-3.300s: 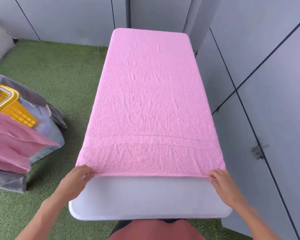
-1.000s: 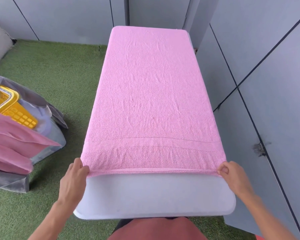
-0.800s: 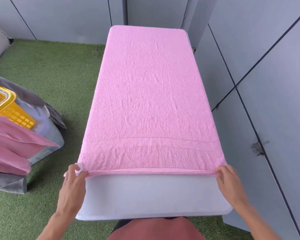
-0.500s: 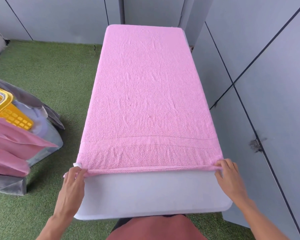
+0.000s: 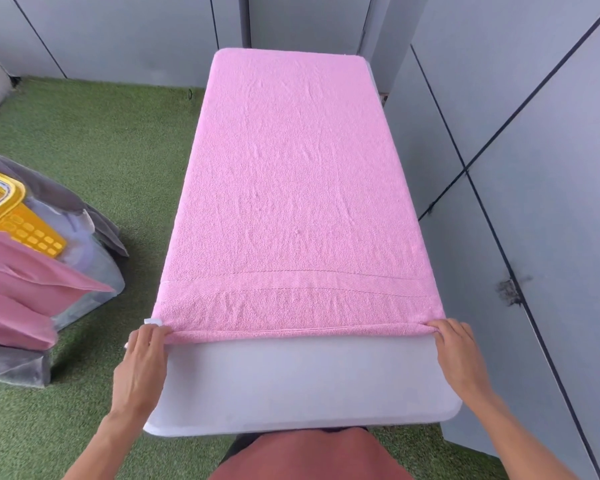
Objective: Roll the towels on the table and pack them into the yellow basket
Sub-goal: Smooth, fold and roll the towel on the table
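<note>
A pink towel [image 5: 291,188] lies flat along the white table [image 5: 298,386], covering it to the far end and leaving a bare strip at the near end. My left hand [image 5: 142,362] pinches the towel's near left corner, where a small white tag sticks out. My right hand [image 5: 459,351] pinches the near right corner. The near hem is turned up slightly between both hands. The yellow basket [image 5: 18,216] stands on the floor at the far left, partly hidden by cloth.
Pink towels [image 5: 21,299] and grey cloth [image 5: 84,258] are heaped around the basket on the green turf [image 5: 101,140]. Grey wall panels [image 5: 534,168] run close along the table's right side and behind its far end.
Both hands stay at the near corners and have shifted their grip on the hem. The hem now curls up a little more. The towel has barely moved.
</note>
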The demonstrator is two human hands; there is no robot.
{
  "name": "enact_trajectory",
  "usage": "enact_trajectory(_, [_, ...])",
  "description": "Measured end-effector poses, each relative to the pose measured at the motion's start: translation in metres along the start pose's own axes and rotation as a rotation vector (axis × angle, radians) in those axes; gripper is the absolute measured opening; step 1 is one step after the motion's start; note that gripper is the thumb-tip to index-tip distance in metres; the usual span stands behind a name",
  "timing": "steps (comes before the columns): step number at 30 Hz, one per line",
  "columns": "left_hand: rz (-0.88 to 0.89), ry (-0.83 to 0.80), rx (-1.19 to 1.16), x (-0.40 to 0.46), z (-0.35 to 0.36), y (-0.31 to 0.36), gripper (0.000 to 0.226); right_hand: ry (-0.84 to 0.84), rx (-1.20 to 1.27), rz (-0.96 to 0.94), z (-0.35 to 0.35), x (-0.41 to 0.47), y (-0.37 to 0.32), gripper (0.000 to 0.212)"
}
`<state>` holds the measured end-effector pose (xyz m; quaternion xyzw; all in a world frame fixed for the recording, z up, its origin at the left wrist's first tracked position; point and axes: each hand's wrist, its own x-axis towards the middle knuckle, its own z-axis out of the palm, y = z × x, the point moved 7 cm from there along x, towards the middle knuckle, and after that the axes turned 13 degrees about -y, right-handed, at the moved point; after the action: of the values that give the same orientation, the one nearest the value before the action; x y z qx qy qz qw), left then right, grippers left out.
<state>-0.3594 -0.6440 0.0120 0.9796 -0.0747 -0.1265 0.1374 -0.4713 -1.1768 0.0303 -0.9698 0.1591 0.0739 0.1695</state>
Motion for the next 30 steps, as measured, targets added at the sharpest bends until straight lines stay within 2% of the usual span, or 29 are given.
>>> enact_trajectory(4, [0.045,-0.004,-0.019,-0.003,-0.003,-0.007,0.023,-0.069,-0.069,-0.006,0.008,-0.007,0.011,0.028])
enact_trajectory(8, [0.101,-0.176,-0.053,-0.002,-0.009,-0.018,0.019,-0.181,-0.025,-0.018,0.010,-0.023,0.021,0.024])
enact_trajectory(10, [0.018,-0.305,-0.178,0.009,-0.013,-0.025,0.019,-0.278,0.098,-0.005,0.002,-0.017,0.024,0.022])
enact_trajectory(13, [-0.041,-0.471,-0.348,0.028,-0.016,-0.031,0.020,-0.405,0.388,0.164,-0.004,0.005,0.039,0.019])
enact_trajectory(15, [-0.072,-0.579,-0.404,0.040,-0.017,-0.036,0.018,-0.433,0.529,0.232,-0.003,0.013,0.044,0.013])
enact_trajectory(17, [-0.074,-0.622,-0.409,0.050,-0.019,-0.039,0.018,-0.418,0.561,0.261,-0.004,0.017,0.044,0.013])
enact_trajectory(21, [-0.132,-0.508,-0.360,0.055,-0.024,-0.042,0.017,-0.306,0.438,0.269,-0.010,0.022,0.045,0.014])
enact_trajectory(24, [-0.032,-0.301,-0.162,0.051,-0.032,-0.028,0.020,-0.184,0.146,0.203,-0.017,0.017,0.035,0.019])
enact_trajectory(27, [0.002,-0.113,0.004,0.028,-0.025,-0.011,0.016,-0.136,0.136,0.144,-0.009,0.005,0.016,0.017])
enact_trajectory(30, [0.018,-0.009,0.011,-0.002,-0.006,0.004,0.032,-0.057,0.124,0.140,0.002,-0.009,0.010,0.017])
